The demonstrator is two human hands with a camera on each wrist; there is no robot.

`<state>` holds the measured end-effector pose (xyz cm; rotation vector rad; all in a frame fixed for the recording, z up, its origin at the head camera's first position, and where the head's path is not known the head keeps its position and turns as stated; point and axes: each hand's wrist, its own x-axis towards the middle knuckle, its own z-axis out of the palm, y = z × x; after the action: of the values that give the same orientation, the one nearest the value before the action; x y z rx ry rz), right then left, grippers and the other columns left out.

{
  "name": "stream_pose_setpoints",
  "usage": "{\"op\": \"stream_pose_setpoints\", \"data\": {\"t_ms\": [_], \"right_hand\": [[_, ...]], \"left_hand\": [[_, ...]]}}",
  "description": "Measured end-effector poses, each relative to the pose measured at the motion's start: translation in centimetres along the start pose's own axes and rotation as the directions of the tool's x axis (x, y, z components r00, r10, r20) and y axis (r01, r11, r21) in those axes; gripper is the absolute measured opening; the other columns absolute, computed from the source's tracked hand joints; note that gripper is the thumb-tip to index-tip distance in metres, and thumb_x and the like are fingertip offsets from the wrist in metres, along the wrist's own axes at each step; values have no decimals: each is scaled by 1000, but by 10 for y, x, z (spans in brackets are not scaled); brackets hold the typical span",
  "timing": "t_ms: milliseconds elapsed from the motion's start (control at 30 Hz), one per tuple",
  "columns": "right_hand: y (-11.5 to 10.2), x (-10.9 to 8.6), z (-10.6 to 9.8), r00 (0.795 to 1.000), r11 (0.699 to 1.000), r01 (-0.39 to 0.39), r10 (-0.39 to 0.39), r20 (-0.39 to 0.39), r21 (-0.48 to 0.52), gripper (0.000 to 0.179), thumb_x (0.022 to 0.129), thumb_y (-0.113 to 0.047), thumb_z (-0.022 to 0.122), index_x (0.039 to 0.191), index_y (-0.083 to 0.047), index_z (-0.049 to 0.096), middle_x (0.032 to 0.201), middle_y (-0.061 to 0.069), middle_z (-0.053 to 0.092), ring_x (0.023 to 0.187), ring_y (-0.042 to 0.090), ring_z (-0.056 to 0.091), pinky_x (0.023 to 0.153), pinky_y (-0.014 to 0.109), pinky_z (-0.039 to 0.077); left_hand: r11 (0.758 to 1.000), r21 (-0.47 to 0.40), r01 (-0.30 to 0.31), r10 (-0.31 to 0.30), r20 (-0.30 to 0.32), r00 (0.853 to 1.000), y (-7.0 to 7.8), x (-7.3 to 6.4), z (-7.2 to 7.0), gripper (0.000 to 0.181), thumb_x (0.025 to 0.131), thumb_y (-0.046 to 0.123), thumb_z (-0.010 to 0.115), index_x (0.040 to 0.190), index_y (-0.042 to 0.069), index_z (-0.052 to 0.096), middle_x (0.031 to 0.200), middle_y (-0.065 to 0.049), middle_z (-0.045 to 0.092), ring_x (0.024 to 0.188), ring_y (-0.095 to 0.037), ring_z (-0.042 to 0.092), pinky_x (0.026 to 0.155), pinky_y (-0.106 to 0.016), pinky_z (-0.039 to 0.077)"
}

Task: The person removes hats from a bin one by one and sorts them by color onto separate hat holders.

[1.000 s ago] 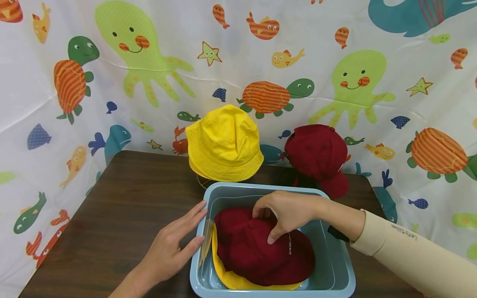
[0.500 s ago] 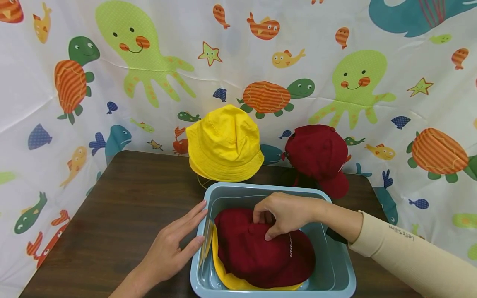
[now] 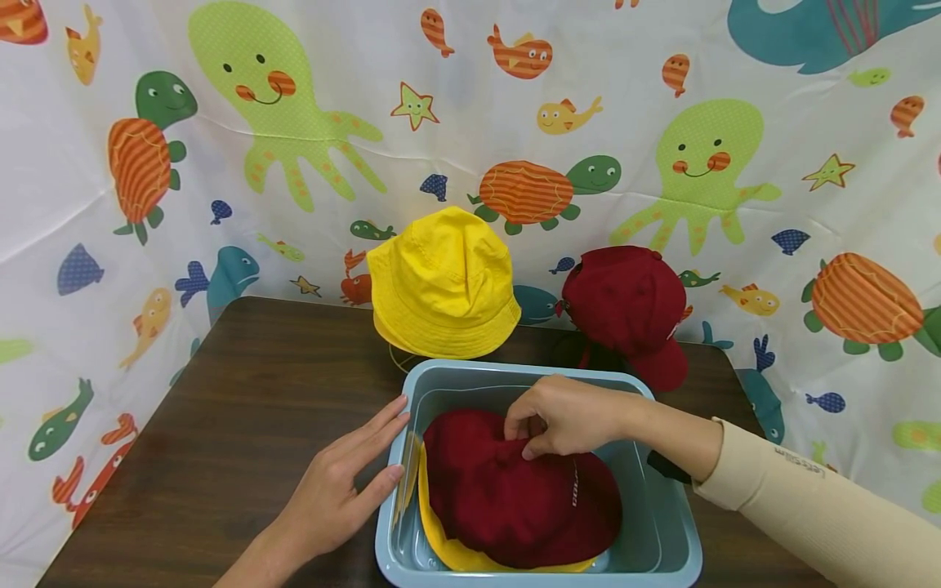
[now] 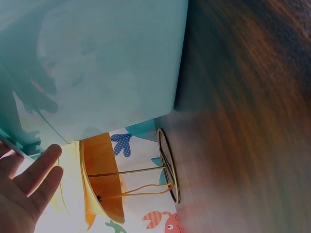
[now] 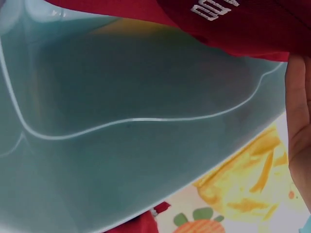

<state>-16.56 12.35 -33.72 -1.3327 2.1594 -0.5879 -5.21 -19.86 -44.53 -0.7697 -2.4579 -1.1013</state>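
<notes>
A dark red baseball cap [image 3: 507, 510] with white lettering lies in the light blue plastic tub [image 3: 665, 506]. Beneath it shows the edge of a yellow hat [image 3: 456, 554]. My right hand [image 3: 562, 415] reaches over the tub and pinches the top of the cap's crown between thumb and fingers. In the right wrist view, the cap's lettered front [image 5: 214, 9] hangs over the tub's inner wall, beside the hand [image 5: 300, 107]. My left hand [image 3: 331, 490] touches the tub's left rim with straight, spread fingers, also visible in the left wrist view against the tub's side [image 4: 116, 63].
Behind the tub, a yellow bucket hat [image 3: 444, 282] sits on a thin wire stand [image 4: 167, 165]. To its right is another dark red cap [image 3: 625, 302]. Everything stands on a dark wood table [image 3: 243, 408], backed by a curtain [image 3: 456, 49] printed with sea animals.
My right thumb has slid up toward the fingertips, gathering the cap's fabric at the crown. The left hand and the tub have stayed in place.
</notes>
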Motion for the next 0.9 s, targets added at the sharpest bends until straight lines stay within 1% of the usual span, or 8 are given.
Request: {"op": "stream_pose_setpoints", "data": {"t_ms": [167, 333, 433, 567, 767, 900], "right_hand": [[1, -6, -5, 1000, 1000, -1, 1, -21, 9, 14, 91, -7, 81, 103, -14, 78, 90, -14, 71, 80, -1, 62, 73, 21, 57], [-1, -14, -11, 998, 999, 34, -33, -52, 23, 15, 91, -6, 82, 104, -13, 80, 93, -12, 73, 82, -1, 64, 74, 22, 58], [-5, -17, -15, 997, 999, 40, -38, -68, 30, 15, 90, -6, 82, 104, -13, 80, 94, -12, 73, 82, 0, 64, 74, 23, 58], [-7, -20, -18, 997, 999, 22, -19, -79, 42, 16, 90, -6, 82, 104, -14, 80, 94, -12, 73, 82, 1, 64, 73, 24, 59], [-10, -25, -23, 995, 997, -24, 32, -98, 77, 16, 90, -7, 83, 102, -16, 79, 91, -13, 70, 82, 2, 66, 73, 26, 60], [-12, -28, -26, 993, 997, -14, 23, -115, 80, 15, 89, -7, 83, 99, -17, 77, 88, -13, 68, 82, 3, 66, 74, 26, 60]], "left_hand": [[1000, 11, -2, 2, 7, 1000, 0, 0, 0, 66, 90, 8, 76, 153, 7, 54, 161, -6, 48, 142, -19, 53, 113, -18, 34], [1000, 2, 0, 0, 11, 1000, 0, 0, 0, 65, 91, 8, 76, 152, 6, 55, 161, -6, 47, 142, -18, 52, 114, -17, 34], [1000, -4, -1, 1, 8, 1000, 0, 1, 0, 65, 91, 7, 76, 152, 6, 55, 161, -6, 47, 142, -18, 52, 113, -17, 34], [1000, -7, 0, 0, 6, 1000, -1, 0, 0, 65, 90, 7, 75, 152, 6, 55, 161, -7, 48, 142, -18, 52, 113, -17, 35], [1000, -11, 7, -7, 10, 1000, -1, 1, 0, 65, 91, 7, 75, 152, 7, 55, 161, -6, 48, 143, -17, 52, 113, -18, 35], [1000, -3, 11, -11, 12, 1000, 0, 1, 0, 65, 91, 8, 76, 153, 8, 55, 161, -5, 47, 142, -18, 52, 113, -18, 36]]}}
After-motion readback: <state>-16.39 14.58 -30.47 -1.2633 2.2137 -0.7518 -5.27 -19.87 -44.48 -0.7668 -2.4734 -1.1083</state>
